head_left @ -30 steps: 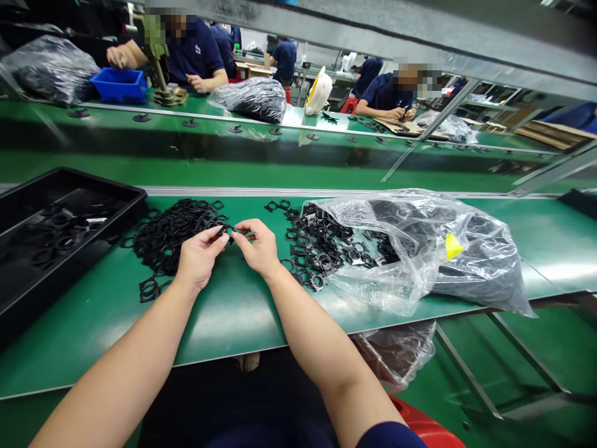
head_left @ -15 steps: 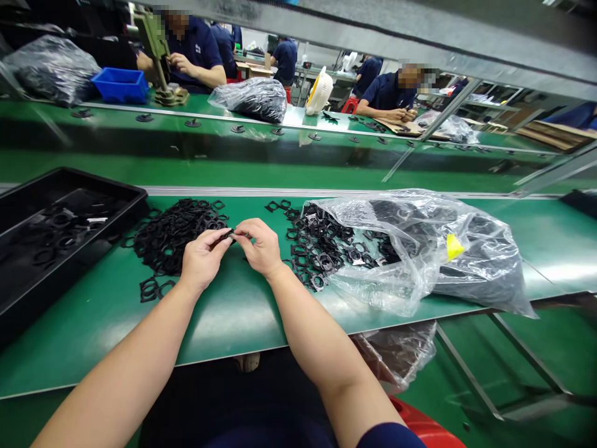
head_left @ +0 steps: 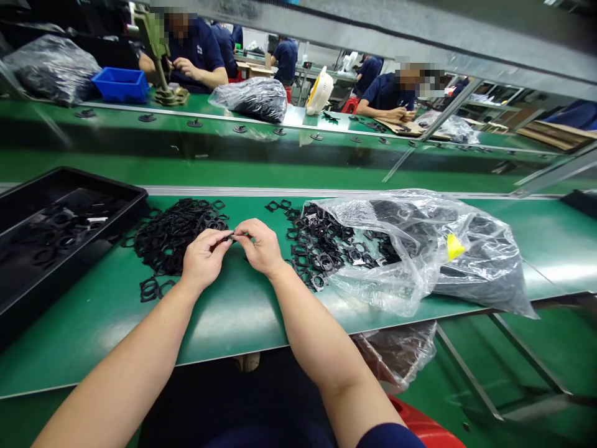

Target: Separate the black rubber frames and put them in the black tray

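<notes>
Between my fingertips is a small black plastic part (head_left: 230,237), mostly hidden by the fingers. My left hand (head_left: 203,258) pinches it from the left, and my right hand (head_left: 259,246) grips it from the right, the two nearly touching. To the left lies a heap of black ring-shaped frames (head_left: 175,233), with a few loose ones at its near edge. Right of my hands, a second spread of black frames (head_left: 321,242) spills from the mouth of a clear plastic bag (head_left: 485,249) that bears a yellow label (head_left: 454,247).
A black tray (head_left: 116,182) holding similar parts stands at the left on the green worktable (head_left: 224,317). Beyond is a conveyor line with spaced black pieces, a blue bin (head_left: 121,85), a green hand press (head_left: 156,56), another filled bag (head_left: 252,99) and people working. A red stool (head_left: 424,426) is below right.
My hands stay almost in place, with the held part turned slightly between the fingertips. The black pieces on the far line have shifted a little to the right.
</notes>
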`<state>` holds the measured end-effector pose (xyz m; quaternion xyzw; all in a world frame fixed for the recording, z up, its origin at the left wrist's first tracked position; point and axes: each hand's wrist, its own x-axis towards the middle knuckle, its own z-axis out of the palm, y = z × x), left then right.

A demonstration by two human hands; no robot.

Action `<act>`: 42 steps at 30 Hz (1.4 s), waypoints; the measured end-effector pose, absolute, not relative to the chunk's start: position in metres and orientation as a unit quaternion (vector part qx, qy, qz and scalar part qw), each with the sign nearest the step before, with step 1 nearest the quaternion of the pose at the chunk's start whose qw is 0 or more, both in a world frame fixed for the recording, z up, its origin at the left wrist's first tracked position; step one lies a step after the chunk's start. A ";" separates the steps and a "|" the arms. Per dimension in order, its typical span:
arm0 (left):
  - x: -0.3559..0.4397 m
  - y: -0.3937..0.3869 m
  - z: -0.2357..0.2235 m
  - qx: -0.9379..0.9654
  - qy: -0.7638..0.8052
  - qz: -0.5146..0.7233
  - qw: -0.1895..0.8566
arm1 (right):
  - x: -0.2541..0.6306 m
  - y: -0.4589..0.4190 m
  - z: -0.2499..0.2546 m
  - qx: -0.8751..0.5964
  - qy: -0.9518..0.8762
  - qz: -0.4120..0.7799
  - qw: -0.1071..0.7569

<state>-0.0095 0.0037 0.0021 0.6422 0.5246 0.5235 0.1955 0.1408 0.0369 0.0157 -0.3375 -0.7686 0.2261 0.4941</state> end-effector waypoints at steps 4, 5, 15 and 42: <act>-0.009 0.004 0.003 0.648 0.518 0.515 0.216 | 0.138 0.038 0.012 -0.370 -0.705 0.336 0.504; -0.008 0.004 0.002 0.644 0.518 0.515 0.228 | 0.137 0.039 0.010 -0.374 -0.691 0.359 0.504; 0.000 0.005 0.002 0.449 0.539 0.591 0.398 | 0.135 0.043 0.003 -0.408 -0.656 0.384 0.505; -0.008 0.002 0.001 0.599 0.557 0.530 0.226 | 0.133 0.034 0.008 -0.414 -0.727 0.272 0.476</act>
